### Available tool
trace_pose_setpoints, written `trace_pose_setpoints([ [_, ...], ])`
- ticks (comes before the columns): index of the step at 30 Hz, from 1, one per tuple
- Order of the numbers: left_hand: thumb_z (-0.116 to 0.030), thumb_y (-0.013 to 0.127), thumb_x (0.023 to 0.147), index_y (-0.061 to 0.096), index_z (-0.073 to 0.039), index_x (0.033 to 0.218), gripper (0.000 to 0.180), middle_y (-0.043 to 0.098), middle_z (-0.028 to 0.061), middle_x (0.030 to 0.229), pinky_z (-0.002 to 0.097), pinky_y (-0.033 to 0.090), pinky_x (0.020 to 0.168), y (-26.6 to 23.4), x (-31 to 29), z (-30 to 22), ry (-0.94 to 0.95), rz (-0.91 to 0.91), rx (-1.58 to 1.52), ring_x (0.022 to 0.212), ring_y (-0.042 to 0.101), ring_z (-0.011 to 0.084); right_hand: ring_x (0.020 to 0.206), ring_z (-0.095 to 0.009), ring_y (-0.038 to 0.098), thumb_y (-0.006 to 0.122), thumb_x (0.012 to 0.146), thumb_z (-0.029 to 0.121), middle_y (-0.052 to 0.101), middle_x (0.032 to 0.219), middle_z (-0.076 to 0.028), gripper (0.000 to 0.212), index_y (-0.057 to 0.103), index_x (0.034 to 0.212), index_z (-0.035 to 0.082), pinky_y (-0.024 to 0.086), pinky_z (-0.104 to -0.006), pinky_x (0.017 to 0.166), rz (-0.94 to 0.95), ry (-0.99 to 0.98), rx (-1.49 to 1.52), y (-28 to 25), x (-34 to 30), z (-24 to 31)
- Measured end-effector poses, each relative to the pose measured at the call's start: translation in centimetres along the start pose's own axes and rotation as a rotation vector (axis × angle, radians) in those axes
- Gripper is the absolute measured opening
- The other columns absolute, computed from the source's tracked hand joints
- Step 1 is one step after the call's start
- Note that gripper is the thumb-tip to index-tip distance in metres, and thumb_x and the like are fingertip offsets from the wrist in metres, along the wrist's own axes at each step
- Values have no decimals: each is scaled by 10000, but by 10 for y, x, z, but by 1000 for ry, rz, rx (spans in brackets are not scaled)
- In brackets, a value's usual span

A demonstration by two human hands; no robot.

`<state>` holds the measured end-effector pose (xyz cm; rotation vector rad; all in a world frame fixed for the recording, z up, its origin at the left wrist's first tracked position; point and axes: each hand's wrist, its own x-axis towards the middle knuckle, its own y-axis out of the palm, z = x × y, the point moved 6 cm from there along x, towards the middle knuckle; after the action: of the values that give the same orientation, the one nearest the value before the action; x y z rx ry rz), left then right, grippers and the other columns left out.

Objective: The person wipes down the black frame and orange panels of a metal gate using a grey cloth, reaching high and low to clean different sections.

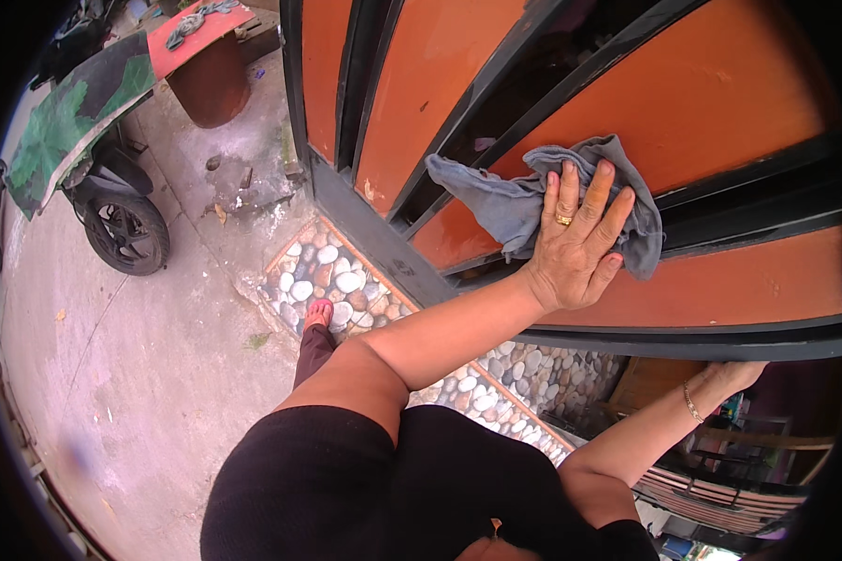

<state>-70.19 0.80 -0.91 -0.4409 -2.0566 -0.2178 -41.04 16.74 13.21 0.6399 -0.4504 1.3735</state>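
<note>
My left hand [580,234] presses a crumpled grey cloth [491,198] against an orange door [702,122] with dark slats and a dark frame. Its fingers lie over the cloth, some of which bunches up past the fingertips. A ring circles one finger. Lower right, my right hand [741,375] is at the door's dark bottom edge, a bracelet on its wrist. The fingers of that hand are hidden by the edge, so I cannot see how they are bent.
A pebble-patterned step [346,280] runs along the doorway, and my foot [319,313] rests on it. At left, a motorbike wheel [122,232] shows under a green camouflage cover [84,117]. Behind stands a brown round pot [210,89] with a red board [192,49] over it.
</note>
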Motion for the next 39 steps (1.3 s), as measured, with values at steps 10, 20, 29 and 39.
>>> trace_pose_setpoints([
  [10,-182,255,977,200,138,1452,574,140,344,1538,485,82,1181,12,-246,181,-1038,-491,188,1453,93,461,1123,-285,555,505,999,284,532,1299,-176,484,487,1329,-69,482,-372,954,-78,17,-126,21,-24,21],
  [20,-289,287,975,389,115,1370,574,394,282,1444,397,321,1104,31,-291,206,-1852,-828,-357,1310,415,397,1168,-276,530,512,998,336,514,1335,-181,535,473,1344,-70,448,-381,1011,-63,5,-88,13,-20,10],
  [29,-171,484,947,442,125,1153,363,447,319,1264,484,356,1013,6,-163,91,-1608,-75,-261,1198,446,429,1167,-271,529,500,1004,286,519,1333,-176,500,477,1332,-91,442,-390,1009,-97,21,25,5,-12,6],
  [39,-68,540,955,595,32,1021,132,632,85,968,365,499,829,-51,63,-14,-1155,-18,-1584,891,623,186,1196,-276,516,557,979,360,522,1322,-174,595,452,1346,-95,419,-404,1029,-41,56,101,24,-22,12],
])
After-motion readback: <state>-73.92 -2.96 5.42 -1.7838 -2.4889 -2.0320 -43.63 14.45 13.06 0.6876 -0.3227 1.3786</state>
